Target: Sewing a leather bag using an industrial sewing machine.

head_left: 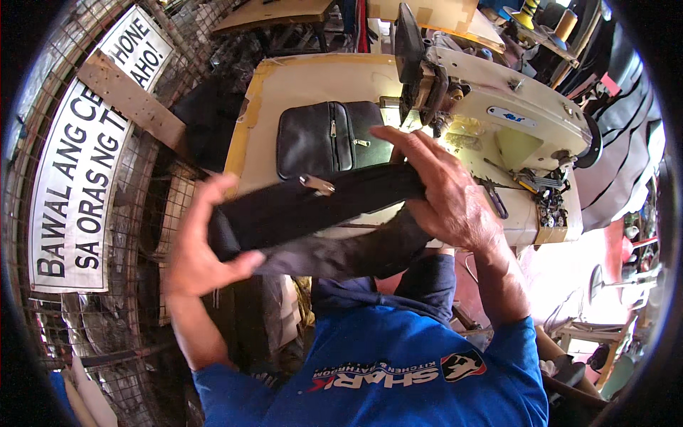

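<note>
I hold a long black bag piece [320, 213] between my hands at the table's front, with a silver metal zipper pull or fitting on its top and a softer, blurred dark part underneath. My left hand [206, 242] grips its left end, thumb below and fingers above, slightly smeared by motion. My right hand [448, 203] grips the right end, index finger raised over it. Just beyond lies a flat black leather pouch [306, 142] with a silver zipper, on the pale sewing table [281, 78]. Close to my right hand is a white industrial sewing machine [512, 107].
A wire-mesh wall [156, 43] with white signs and a wooden plank [128, 96] borders the left. Dark scissors [494, 199] lie right of my right hand. Thread cones [526, 14] stand at the back right, near hanging grey and black material [619, 142].
</note>
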Demonstrator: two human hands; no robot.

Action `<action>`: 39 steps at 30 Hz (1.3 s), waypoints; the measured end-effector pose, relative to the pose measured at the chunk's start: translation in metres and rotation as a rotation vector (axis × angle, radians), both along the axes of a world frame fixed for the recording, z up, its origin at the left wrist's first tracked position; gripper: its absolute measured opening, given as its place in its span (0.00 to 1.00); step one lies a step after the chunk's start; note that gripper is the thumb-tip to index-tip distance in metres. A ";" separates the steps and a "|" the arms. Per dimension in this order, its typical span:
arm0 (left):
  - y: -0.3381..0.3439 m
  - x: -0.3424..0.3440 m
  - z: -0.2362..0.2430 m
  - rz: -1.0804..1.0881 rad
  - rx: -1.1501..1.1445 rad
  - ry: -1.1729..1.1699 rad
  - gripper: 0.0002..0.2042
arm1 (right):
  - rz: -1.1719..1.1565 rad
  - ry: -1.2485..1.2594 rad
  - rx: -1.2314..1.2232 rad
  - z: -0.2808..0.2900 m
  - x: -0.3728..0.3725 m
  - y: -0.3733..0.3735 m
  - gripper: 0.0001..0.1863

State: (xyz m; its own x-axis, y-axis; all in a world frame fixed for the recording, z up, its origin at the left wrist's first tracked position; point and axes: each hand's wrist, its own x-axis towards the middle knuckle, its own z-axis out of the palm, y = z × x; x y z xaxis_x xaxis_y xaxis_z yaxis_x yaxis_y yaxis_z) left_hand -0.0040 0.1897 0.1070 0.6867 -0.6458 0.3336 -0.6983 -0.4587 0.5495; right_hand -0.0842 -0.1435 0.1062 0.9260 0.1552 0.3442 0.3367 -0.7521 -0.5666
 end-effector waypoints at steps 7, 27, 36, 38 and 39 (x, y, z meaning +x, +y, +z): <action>-0.048 0.130 0.124 -0.225 0.412 -0.428 0.32 | 0.049 0.234 0.642 -0.030 0.001 0.053 0.58; -0.217 0.219 -0.086 -0.446 0.346 -0.747 0.26 | -0.427 0.220 0.943 -0.140 0.051 0.036 0.50; -0.197 0.221 -0.052 -0.529 0.332 -0.277 0.19 | -0.319 0.184 0.657 -0.125 0.044 0.033 0.25; -0.199 0.223 -0.011 -0.524 0.446 -0.127 0.16 | -0.279 0.035 0.474 -0.117 0.046 0.036 0.22; -0.229 0.206 0.010 -0.405 0.742 -0.153 0.16 | -0.299 0.042 0.470 -0.121 0.050 0.032 0.22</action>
